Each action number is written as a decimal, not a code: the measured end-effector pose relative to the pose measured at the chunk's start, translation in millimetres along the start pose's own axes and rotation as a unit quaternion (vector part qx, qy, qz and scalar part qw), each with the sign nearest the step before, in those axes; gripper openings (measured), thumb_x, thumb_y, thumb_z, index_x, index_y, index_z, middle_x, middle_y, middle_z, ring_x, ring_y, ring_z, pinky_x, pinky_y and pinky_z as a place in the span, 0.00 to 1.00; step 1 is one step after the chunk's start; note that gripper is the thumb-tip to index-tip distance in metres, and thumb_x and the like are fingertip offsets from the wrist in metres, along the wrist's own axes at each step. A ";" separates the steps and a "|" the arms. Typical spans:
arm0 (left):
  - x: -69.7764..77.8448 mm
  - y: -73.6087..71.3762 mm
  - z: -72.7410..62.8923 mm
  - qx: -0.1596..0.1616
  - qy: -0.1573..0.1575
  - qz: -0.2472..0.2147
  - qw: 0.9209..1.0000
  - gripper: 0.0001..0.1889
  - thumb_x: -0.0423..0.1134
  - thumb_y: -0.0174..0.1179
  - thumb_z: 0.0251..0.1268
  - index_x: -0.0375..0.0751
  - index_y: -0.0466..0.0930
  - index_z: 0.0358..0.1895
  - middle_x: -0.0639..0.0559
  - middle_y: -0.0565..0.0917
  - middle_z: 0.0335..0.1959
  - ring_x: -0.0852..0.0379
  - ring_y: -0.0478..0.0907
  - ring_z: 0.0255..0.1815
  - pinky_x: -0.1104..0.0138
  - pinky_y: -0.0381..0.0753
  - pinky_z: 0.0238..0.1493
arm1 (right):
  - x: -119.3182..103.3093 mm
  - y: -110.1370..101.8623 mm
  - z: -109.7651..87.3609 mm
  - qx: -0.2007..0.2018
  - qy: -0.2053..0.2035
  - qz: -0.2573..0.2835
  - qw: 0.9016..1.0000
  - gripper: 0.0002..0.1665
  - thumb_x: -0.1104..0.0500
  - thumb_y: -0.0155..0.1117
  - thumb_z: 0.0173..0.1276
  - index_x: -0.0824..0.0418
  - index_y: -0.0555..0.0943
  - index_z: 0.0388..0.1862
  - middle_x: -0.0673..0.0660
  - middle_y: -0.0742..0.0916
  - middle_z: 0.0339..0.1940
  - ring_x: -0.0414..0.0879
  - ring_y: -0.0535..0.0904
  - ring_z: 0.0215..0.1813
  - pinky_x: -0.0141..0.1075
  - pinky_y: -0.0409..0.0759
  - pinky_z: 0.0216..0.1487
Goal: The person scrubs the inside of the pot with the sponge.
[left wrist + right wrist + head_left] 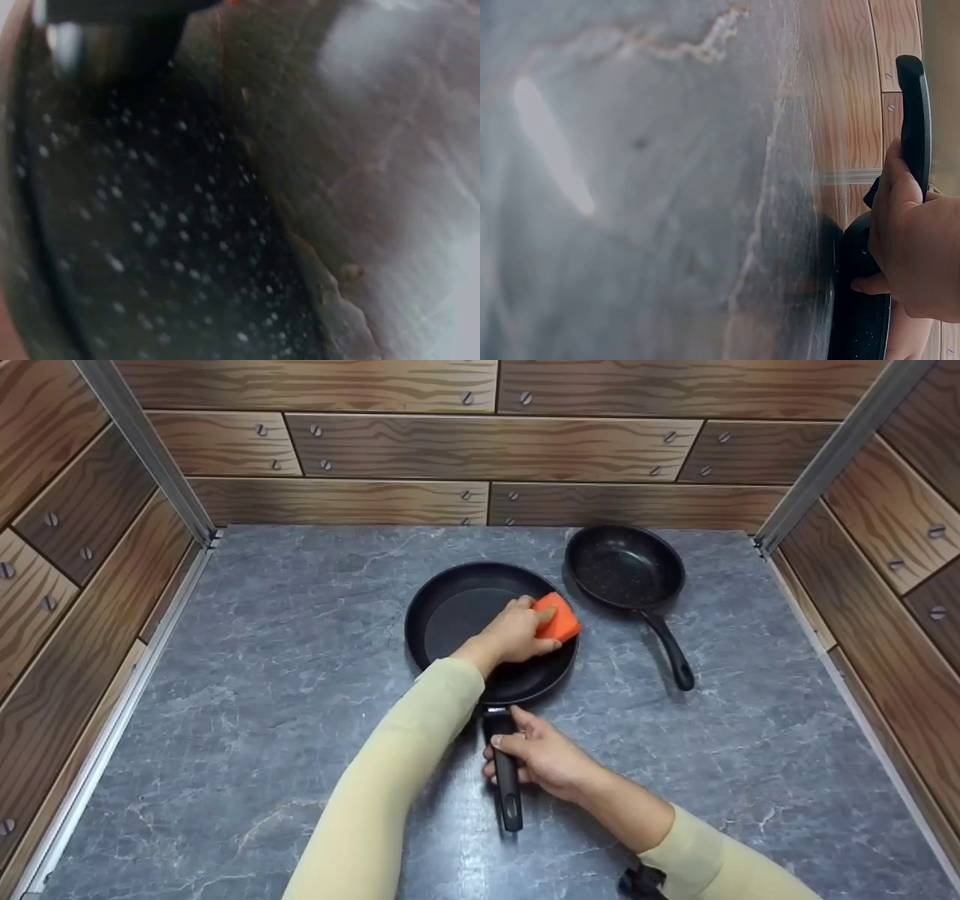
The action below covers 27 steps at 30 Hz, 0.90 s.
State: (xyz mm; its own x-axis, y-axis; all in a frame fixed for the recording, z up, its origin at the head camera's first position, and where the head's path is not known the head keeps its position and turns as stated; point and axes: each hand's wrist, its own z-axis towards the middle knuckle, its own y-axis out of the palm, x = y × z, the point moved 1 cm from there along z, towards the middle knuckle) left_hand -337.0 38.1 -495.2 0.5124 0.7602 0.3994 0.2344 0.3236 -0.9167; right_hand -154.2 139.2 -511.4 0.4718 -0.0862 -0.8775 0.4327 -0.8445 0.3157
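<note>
A large black frying pan lies on the grey marbled table, its handle pointing toward me. My left hand reaches over the pan and grips an orange sponge against the right inner wall. With the thumb on top and fingers beneath, my right hand holds the handle near the pan body. In the right wrist view, that hand is around the black handle. The pan's speckled outer side fills much of the left wrist view, close and blurred.
A smaller black speckled frying pan stands at the back right, its handle angled toward the front right. Wood-patterned panels wall the back and both sides of the table, with metal rails at the corners.
</note>
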 end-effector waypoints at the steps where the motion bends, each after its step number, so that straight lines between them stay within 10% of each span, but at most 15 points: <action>1: -0.9 0.3 -0.2 0.002 0.003 0.005 1.000 0.38 0.60 0.62 0.77 0.51 0.64 0.83 0.36 0.71 0.71 0.43 0.71 0.65 0.58 0.70 0.69 | 0.2 0.1 -0.1 0.000 0.000 0.000 1.000 0.49 0.66 0.56 0.81 0.65 0.38 0.87 0.64 0.85 0.44 0.50 0.89 0.37 0.48 0.90 0.46; 18: -12.6 -1.7 2.4 -0.002 0.021 0.093 0.995 0.38 0.62 0.62 0.75 0.61 0.63 0.84 0.37 0.71 0.62 0.43 0.73 0.57 0.54 0.75 0.63 | -0.1 0.7 -0.7 0.008 0.009 0.001 1.000 0.53 0.66 0.56 0.82 0.66 0.31 0.87 0.64 0.85 0.44 0.50 0.90 0.38 0.48 0.89 0.47; 27: -13.2 -3.8 7.2 -0.018 0.035 0.198 0.979 0.36 0.60 0.59 0.79 0.61 0.61 0.85 0.32 0.63 0.76 0.35 0.64 0.75 0.51 0.64 0.77 | -1.0 1.5 -1.7 0.019 0.016 -0.003 1.000 0.54 0.66 0.57 0.81 0.66 0.31 0.87 0.65 0.85 0.44 0.50 0.89 0.38 0.48 0.89 0.47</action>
State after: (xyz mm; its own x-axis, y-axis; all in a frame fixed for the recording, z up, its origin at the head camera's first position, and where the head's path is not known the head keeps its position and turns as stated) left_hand -350.6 30.9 -497.1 0.6247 0.7807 0.0144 0.0351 -0.0097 -0.9993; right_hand -152.7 139.0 -509.4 0.4947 -0.0650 -0.8667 0.4060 -0.8644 0.2966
